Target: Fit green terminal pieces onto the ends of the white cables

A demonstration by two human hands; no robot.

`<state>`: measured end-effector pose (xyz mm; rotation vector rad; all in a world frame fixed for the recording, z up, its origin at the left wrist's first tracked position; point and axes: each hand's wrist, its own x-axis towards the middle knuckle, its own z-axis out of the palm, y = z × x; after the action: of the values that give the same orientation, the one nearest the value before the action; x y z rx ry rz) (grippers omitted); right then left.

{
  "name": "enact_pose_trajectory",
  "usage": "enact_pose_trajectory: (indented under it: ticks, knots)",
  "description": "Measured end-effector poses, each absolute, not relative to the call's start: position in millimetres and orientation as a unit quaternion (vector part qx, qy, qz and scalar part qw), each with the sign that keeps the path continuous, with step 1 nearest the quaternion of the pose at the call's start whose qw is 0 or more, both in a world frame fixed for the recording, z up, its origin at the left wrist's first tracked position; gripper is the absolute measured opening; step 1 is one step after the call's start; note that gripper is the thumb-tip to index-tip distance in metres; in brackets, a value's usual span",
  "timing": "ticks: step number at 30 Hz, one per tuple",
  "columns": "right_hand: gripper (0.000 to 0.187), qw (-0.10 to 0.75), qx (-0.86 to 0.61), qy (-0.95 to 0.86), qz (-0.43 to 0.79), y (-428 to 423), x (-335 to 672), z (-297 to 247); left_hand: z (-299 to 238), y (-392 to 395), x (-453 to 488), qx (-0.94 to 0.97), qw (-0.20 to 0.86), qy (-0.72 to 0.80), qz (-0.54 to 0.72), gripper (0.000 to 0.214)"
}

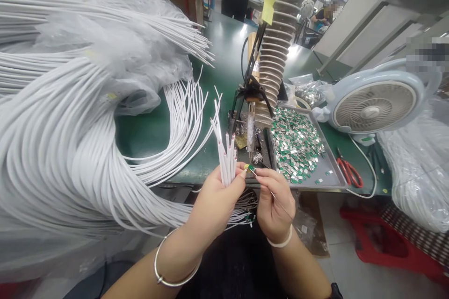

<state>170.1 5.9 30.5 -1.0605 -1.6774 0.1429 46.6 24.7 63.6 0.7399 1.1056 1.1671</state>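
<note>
My left hand [215, 201] is closed around a bundle of white cables [228, 159], whose cut ends point up and show pinkish cores. Beside its thumb and fingertips is a small green circuit board [250, 168], just below the tip of a soldering iron [250, 131] held in a stand. My right hand [275, 203] pinches a thin grey wire [278, 203], which looks like solder wire, its end close to the board. Whether the right fingertips also touch the board cannot be made out. Below, between the hands, hang cable ends with small green boards [249, 218].
A large coil of white cables [70, 149] covers the left side. On the right lie a metal tray [333, 175] of small green-and-silver boards, red-handled cutters [351, 173] and a fan [375, 107]. A ribbed duct [277, 51] rises behind the iron. People stand further back.
</note>
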Motion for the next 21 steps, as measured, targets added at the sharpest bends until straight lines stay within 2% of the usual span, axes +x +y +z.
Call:
enact_pose_trajectory:
  ticks: [21]
  knots:
    - [0.029, 0.547, -0.412, -0.729, 0.021, 14.7, 169.8, 38.0, 64.7, 28.3, 47.6, 0.353, 0.629, 0.478, 0.501, 0.009]
